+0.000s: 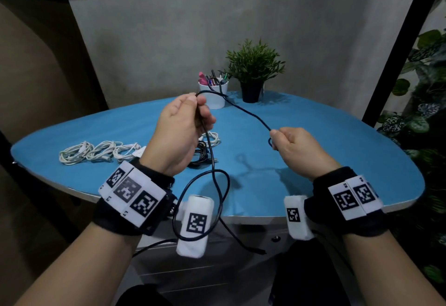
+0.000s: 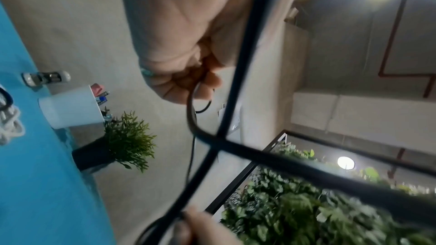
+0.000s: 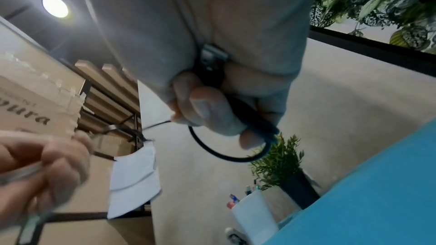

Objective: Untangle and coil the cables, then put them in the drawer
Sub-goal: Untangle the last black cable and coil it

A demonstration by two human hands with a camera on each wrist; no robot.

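Observation:
A long black cable stretches in the air between both hands over the blue table. My left hand grips it, raised above the table's middle; from there it drops, forms a loop near my wrist, and its end dangles below the table edge. My right hand pinches the other end in a small loop. In the right wrist view the fingers curl round the cable's metal plug. In the left wrist view the fingers hold the cable.
Several coiled white cables lie at the table's left, another white coil and a black bundle sit under my left hand. A white pen cup and potted plant stand at the back. A grey drawer unit is below the table edge.

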